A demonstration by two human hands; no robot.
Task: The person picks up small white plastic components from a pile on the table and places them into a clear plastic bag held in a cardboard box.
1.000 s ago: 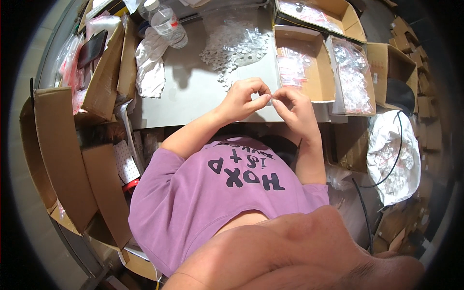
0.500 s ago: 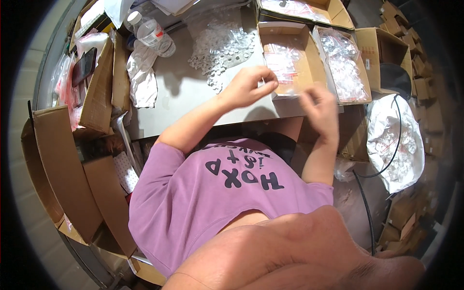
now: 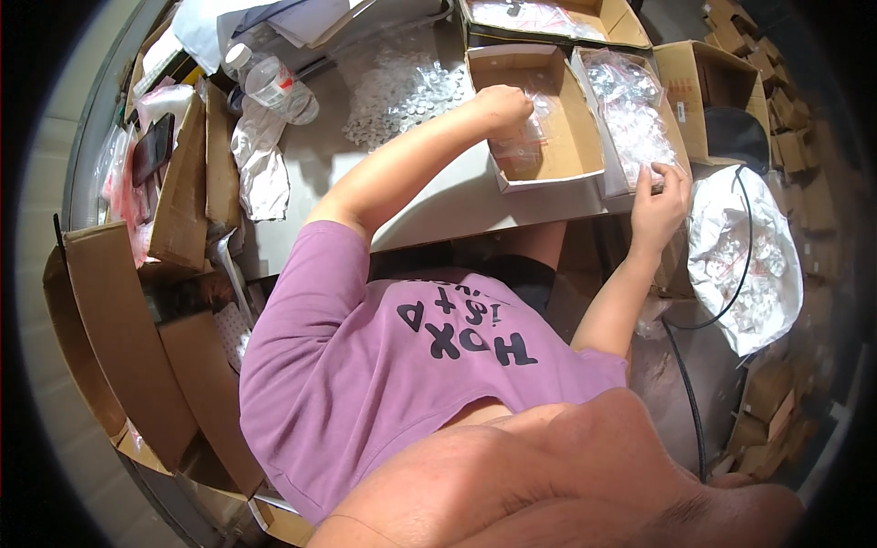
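Left hand (image 3: 508, 110) just parted from right hand (image 3: 663, 203) | left: 1 o'clock, over clear bags (image 3: 523, 155) in cardboard box (image 3: 574, 146), grip: we can't tell | right: 2 o'clock, grip apart at bagged pieces (image 3: 635, 132) | likely between bags

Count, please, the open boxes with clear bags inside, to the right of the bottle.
3: one at the back, one under the left hand, one by the right hand. Others may be hidden.
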